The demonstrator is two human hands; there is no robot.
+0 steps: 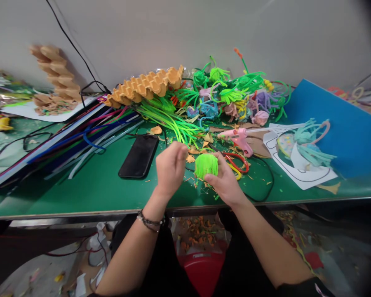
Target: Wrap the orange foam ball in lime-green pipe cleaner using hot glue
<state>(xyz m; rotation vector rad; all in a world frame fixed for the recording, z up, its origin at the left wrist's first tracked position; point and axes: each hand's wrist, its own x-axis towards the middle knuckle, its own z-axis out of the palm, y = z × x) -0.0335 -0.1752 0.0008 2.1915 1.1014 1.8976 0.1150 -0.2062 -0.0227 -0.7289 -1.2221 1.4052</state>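
My right hand [225, 179] holds a bright green, rounded piece [206, 166] between thumb and fingers; its surface is wound with fuzzy pipe cleaner in rows. Just left of it, my left hand [171, 167] is raised with the fingers curled closed, apart from the green piece. Whatever the left fingers pinch, if anything, does not show. Behind the hands lies a bundle of loose green pipe cleaners [173, 121]. Scissors with red and yellow handles [239, 163] rest beside my right hand, partly covered by it.
A black phone [139, 156] lies left of my hands. A pink glue gun [239, 138] with a cord sits behind the scissors. Farther back are an egg carton [145, 86] and a heap of pipe-cleaner figures [231, 95]. On the right, a paper template [299, 165] adjoins a blue board [336, 128].
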